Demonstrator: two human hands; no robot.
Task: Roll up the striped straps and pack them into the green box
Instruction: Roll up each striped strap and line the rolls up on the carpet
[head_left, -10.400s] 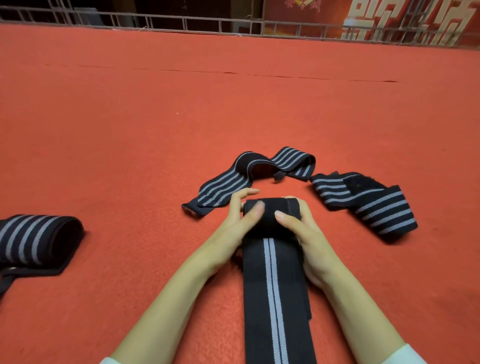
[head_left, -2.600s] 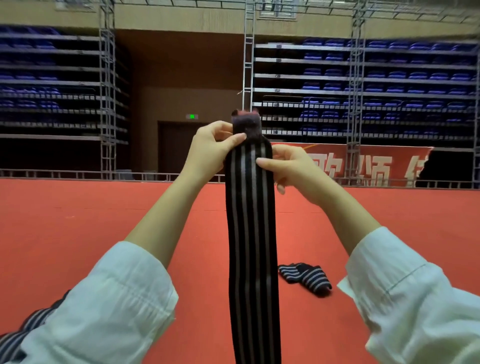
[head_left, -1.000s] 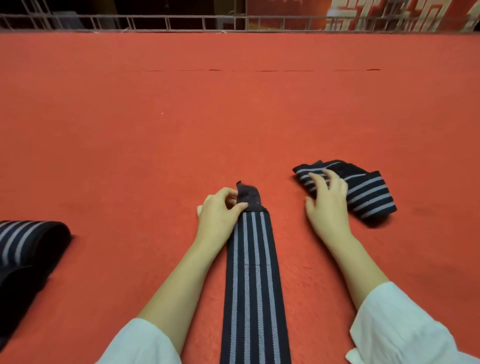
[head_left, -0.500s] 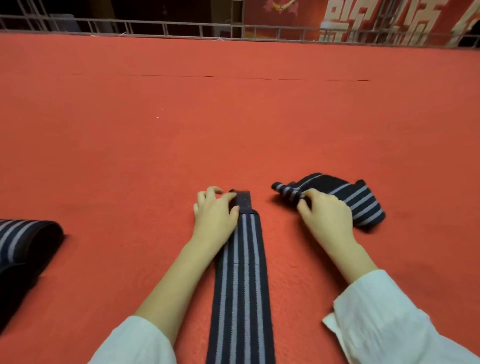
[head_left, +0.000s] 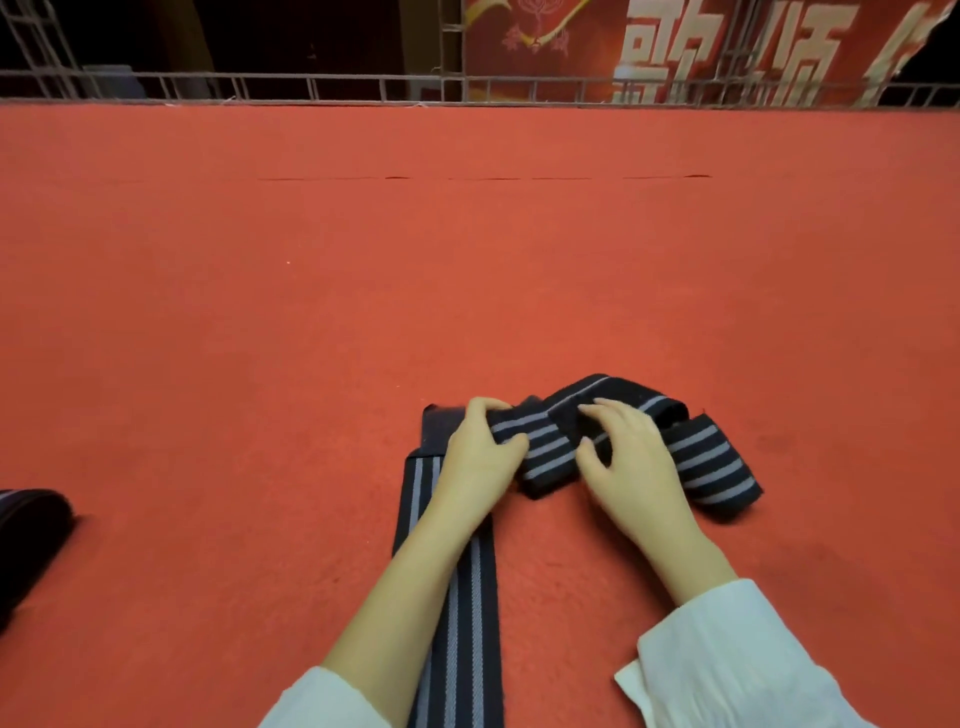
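Sleeves (head_left: 727, 649), white, at the lower frame edge. Flat strap (head_left: 467, 649) lies stripe-up on the red carpet (head_left: 260, 312), running from the near edge straight away from the person; its plain dark end tab sits just left of the left hand (head_left: 480, 457), whose forearm crosses over it. Left hand: thumb and curled fingers pinch the near end of the bunched strap (head_left: 717, 467). Right hand (head_left: 634, 473): fingers bent and a little spread, tips on a fold of the same strap, thumb against its near edge. This reads as a pinch, though what lies under the palm is hidden. The bunched strap lies loosely folded over itself, to the right of the flat one and touching its end. Handling estimate: woven elastic webbing, light, soft and limp, and it will not hold a shape unaided. The textured surface should not slip on carpet. Best taken at one end across the full width, with the roll kept tight so it does not spring open. Rolled strap (head_left: 31, 525) sits at the left frame edge, well apart and partly cut off. Count: three straps in view (one flat, one bunched, one rolled) and two hands. Green box not in view. Far side: metal railing (head_left: 311, 85) along the carpet edge, and a red banner (head_left: 545, 41) behind it.
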